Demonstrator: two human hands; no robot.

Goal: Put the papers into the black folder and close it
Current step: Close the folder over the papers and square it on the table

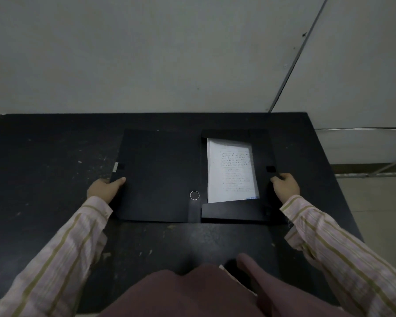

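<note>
The black folder [160, 175] lies open flat on the black table [44, 179]. White printed papers [231, 172] sit in its right half, with inner flaps folded over their top, right and bottom edges. My left hand [104, 189] grips the left cover's outer edge, thumb on top. My right hand [285, 186] holds the right flap's outer edge just below a small square fastener patch [270, 169]. Another patch and a small label [116, 167] sit on the left cover's edge.
The table fills the middle of the view, its right edge [343, 191] running close past the folder. A grey wall [169, 53] stands behind it. Pale floor shows at the right. My dark red clothing [192, 291] covers the near edge.
</note>
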